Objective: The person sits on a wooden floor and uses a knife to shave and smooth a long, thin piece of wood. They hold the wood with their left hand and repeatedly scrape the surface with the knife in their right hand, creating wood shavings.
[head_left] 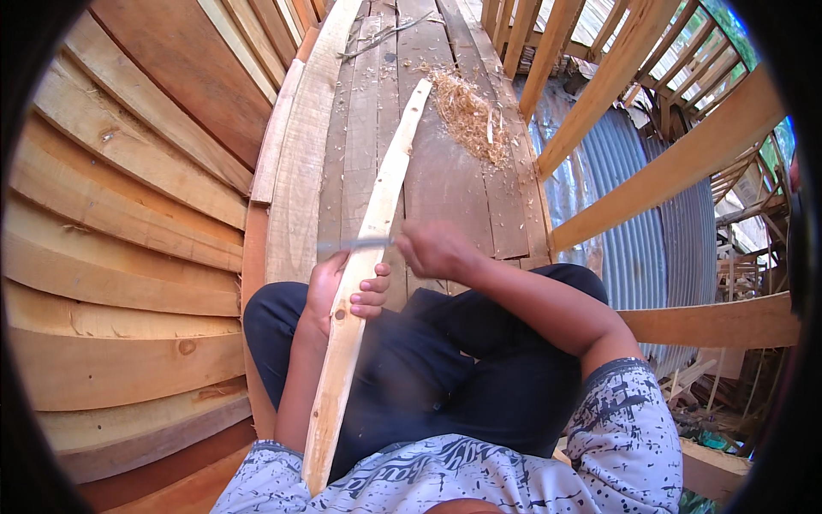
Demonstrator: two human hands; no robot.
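A long, pale wooden slat [373, 224] slants from my chest up and away over my lap, with several dark knots or holes along it. My left hand [344, 289] is closed around its middle, fingers wrapped over the near right edge. My right hand [435, 250], smeared by motion, is closed in a fist just right of the slat. From this fist a blurred grey blade [360, 244], seemingly a knife's, reaches left across the slat, just beyond my left hand. The knife's handle is hidden in the fist.
I sit cross-legged on a plank floor [360, 128]. Curly wood shavings [471, 116] lie in a heap beyond the slat, with a thin twig [390, 36] farther off. A board wall [128, 248] rises on my left. Wooden railing posts [676, 167] and corrugated metal sheets [621, 214] are at right.
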